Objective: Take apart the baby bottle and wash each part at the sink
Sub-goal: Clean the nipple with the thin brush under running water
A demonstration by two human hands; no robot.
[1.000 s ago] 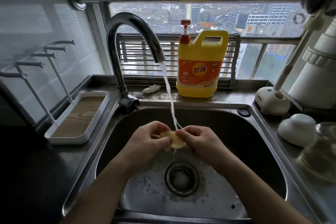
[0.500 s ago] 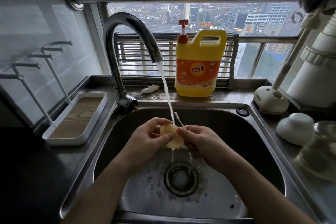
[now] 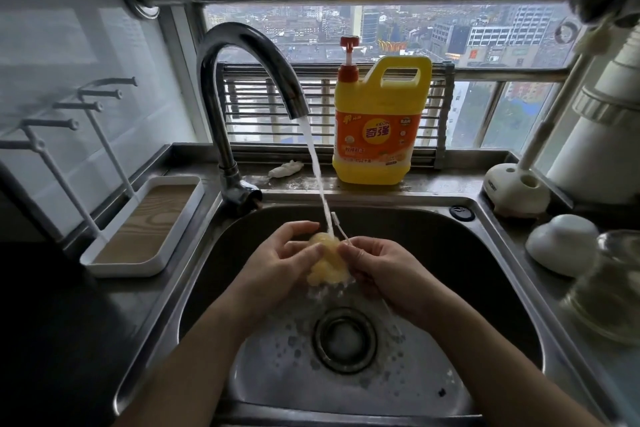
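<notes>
Two-handed rinse in sink [image 3: 398,199]

Drain [image 3: 344,340] is at 6 o'clock. Above it the yellowish nipple [image 3: 327,265] is under the water stream [image 3: 315,163]. Left hand [image 3: 277,263], at 9 o'clock, curls its fingers round it. Right hand [image 3: 384,274], at 3 o'clock, pinches it and a thin brush [image 3: 337,225]. Faucet [image 3: 242,55] is at 11 o'clock.

the curved chrome faucet [image 3: 242,55] stands at the back left of the stainless steel sink [image 3: 485,270], the yellow plastic detergent jug [image 3: 377,135] on the ledge to its right. the white rectangular wood-floored tray [image 3: 145,229] lies left of the sink. over the round metal drain [image 3: 344,340], the left hand [image 3: 277,260] holds the pale yellow soft bottle part [image 3: 327,267]; the right hand [image 3: 384,270], just right of it, pinches the thin white stick [image 3: 335,222].
</notes>
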